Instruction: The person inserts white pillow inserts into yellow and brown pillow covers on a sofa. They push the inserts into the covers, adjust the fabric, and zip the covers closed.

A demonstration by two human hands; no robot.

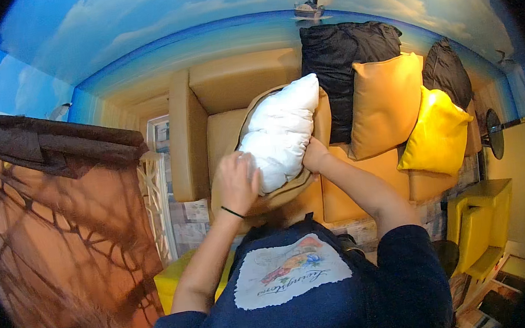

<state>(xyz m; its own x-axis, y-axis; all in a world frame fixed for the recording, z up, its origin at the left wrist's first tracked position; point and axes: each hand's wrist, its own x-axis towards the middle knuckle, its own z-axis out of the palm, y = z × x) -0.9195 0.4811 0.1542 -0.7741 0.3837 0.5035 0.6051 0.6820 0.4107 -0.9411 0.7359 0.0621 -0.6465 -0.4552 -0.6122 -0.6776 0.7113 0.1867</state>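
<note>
A white pillow insert (280, 131) lies partly inside the opening of a tan cushion cover (321, 111) on the sofa in front of me. My left hand (238, 180), slightly blurred, rests at the insert's lower left side, by the cover's edge; its grip is hard to make out. At the right side of the insert, my right hand (315, 156) is closed on the cover's edge, with some fingers hidden. Just right of the cover, a tan cushion (387, 104) leans against a black cushion (346, 47).
A tan sofa (244, 78) stands along the painted wall. Towards its right end are a yellow cushion (437, 133) and another black one (445, 70). Yellow seats (481, 223) stand at the right. Netting (59, 221) and dark cloth (66, 140) are at the left.
</note>
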